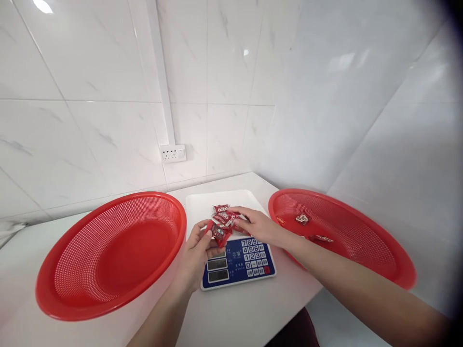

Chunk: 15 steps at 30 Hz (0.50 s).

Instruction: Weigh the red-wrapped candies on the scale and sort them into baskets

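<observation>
A white electronic scale [202, 205] with a blue keypad panel [249, 258] stands on the table between two red baskets. Several small red candy packets [221, 209] lie in a heap on its white platform. My left hand [198, 253] is closed, pinching a red packet [219, 234] at the platform's front edge. My right hand [255, 225] lies over the heap with its fingers curled on the packets. The right basket [361, 241] holds a few loose packets [302, 218]. Nothing lies in the left basket [108, 250].
A white table [246, 313] sits in a corner of white marble-look tiled walls. A wall socket [172, 153] hangs behind the scale under a white conduit. The table's front edge runs close to my arms, with a dark red object [294, 332] below it.
</observation>
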Available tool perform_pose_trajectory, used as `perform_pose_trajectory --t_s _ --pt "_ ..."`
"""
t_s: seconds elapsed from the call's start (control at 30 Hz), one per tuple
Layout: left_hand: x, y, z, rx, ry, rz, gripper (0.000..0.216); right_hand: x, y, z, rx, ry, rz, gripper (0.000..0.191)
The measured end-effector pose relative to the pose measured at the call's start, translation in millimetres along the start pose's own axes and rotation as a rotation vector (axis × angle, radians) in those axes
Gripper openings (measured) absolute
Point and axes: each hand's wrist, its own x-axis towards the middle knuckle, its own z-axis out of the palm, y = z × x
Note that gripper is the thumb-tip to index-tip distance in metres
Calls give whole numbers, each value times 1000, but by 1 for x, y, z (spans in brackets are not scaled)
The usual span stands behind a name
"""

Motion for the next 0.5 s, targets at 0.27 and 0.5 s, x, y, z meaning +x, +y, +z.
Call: perform_pose_trajectory --t_s 0.27,0.5 --pt "-1 15 -8 75 70 79 30 6 11 -7 -405 69 70 43" --pt "-6 6 -3 388 -153 -17 59 -10 -25 11 -6 -123 -8 29"
